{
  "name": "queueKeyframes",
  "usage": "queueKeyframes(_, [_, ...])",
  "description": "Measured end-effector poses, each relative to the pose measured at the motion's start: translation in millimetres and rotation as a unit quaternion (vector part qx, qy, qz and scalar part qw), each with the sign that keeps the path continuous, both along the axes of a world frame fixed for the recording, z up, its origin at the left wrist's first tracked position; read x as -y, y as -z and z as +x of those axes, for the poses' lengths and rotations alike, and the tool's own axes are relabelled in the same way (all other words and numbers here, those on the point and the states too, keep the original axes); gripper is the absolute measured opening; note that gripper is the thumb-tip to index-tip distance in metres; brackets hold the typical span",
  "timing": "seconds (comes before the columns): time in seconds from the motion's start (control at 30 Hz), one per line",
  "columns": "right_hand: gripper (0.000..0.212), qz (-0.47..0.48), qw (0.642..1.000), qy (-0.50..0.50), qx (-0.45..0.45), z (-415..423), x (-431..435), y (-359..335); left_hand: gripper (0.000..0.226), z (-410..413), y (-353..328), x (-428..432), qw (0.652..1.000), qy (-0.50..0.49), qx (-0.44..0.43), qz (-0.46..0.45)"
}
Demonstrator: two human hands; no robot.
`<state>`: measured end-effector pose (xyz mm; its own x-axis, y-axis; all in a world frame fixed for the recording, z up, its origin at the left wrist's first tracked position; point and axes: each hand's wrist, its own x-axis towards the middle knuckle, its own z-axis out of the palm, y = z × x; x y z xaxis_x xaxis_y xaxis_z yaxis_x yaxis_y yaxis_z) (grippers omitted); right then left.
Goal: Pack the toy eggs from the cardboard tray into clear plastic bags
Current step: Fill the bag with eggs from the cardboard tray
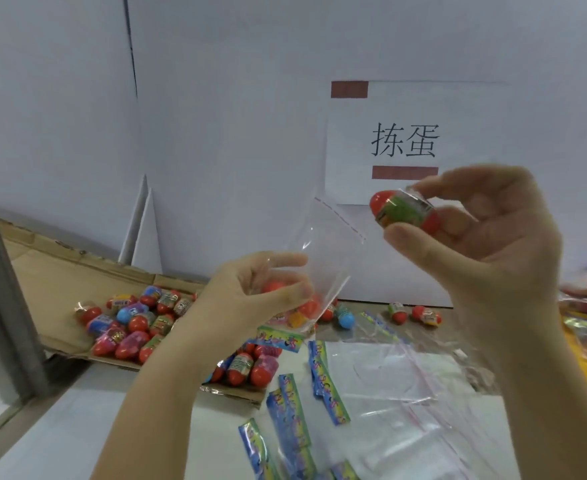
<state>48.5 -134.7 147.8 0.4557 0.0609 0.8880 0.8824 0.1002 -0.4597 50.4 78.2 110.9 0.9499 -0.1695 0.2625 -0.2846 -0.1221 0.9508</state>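
Note:
My right hand point(486, 237) pinches a red toy egg point(404, 211) with a green wrapper, held up at the right, close to the mouth of a clear plastic bag point(323, 251). My left hand point(254, 296) grips that bag lower down; red and orange eggs point(306, 306) show inside it near the bottom. Below and to the left, the flat cardboard tray point(56, 282) holds several red, blue and pink eggs point(136, 323).
Three loose eggs point(397, 311) lie on the table near the wall. Colourful paper labels point(326, 386) and a pile of clear bags point(406, 393) lie in front. Packed bags sit in a yellow bin point(586, 362) at the right edge. A metal post point(5, 289) stands at the left.

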Motion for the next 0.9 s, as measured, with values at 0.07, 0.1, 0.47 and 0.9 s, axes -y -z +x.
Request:
queueKeyframes(0.07, [0.031,-0.028,0.999,0.040,-0.002,-5.7,-1.6,-1.6,0.047,1.1,2.4,2.0,1.000,0.011,0.009,0.018])
queueKeyframes(0.1, [0.026,-0.047,0.997,0.061,-0.008,-7.1,-1.1,-1.7,0.046,1.1,3.1,3.1,0.999,0.017,0.013,0.028])
queueKeyframes(0.47, [0.056,-0.218,0.957,0.188,-0.008,-12.4,13.5,-3.8,0.044,0.4,4.8,11.0,0.994,0.100,0.006,0.048])
queueKeyframes(0.9, [0.058,-0.268,0.930,0.234,-0.092,-12.1,2.3,1.3,0.030,-1.4,5.0,19.7,0.988,0.153,0.011,0.033])
